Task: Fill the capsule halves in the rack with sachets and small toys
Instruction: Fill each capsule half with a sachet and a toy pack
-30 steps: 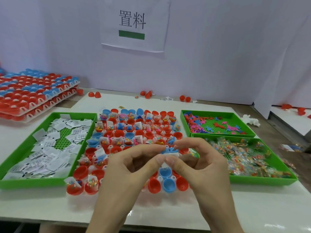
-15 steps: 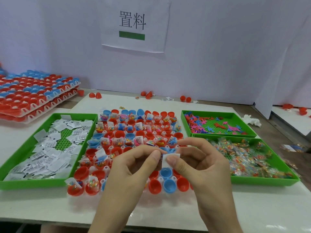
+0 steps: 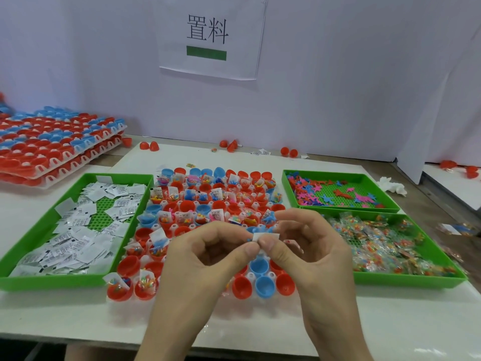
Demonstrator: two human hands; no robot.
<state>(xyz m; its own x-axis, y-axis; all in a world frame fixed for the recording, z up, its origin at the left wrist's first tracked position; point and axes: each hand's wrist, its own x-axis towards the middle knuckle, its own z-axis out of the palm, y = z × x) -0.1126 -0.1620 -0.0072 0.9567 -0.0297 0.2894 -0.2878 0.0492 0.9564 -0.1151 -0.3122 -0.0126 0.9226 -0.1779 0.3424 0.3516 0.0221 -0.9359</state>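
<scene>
Easy to lose the small white paper sachet [image 3: 266, 237] and the small blue plastic toy [image 3: 260, 228] from so light a pinch. Held only by the edges, and likely to fall between the cups of the white plastic rack [image 3: 250, 276] or into a cup already filled. Possible also to knock with the knuckles the sachets standing in the filled red halves just beyond the grip. Safer to lower straight into the empty blue plastic capsule half [image 3: 259, 265] directly below.

Both hands meeting at the fingertips. Left hand [image 3: 208, 254]: thumb and forefinger closed on the left edge of the sachet. Right hand [image 3: 312, 251]: thumb and forefinger pinching the right part, other fingers loosely curled. Toy behind the sachet, only partly visible.
</scene>
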